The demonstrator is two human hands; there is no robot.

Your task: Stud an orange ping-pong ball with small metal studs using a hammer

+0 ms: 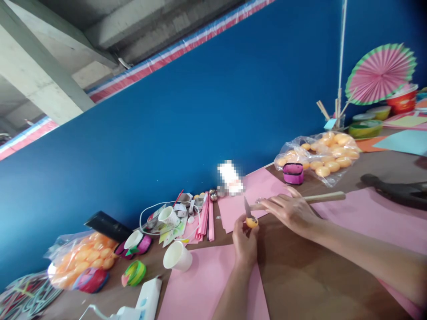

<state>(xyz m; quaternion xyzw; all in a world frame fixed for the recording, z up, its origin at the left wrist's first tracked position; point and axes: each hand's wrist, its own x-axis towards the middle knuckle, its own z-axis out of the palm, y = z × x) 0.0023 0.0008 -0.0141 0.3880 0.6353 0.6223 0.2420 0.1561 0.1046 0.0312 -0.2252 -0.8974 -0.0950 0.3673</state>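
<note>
Orange ball [251,222], held in the left hand [245,240], fingers curled around it, above the brown counter [296,275], a grey blade [247,207] rising beside it, right hand [291,212] palm-down across a wooden stick [327,197], fingers outstretched.

Smooth wooden stick [327,197]; matt paper sheet [203,284]; glossy bag [316,153] (plastic).
</note>
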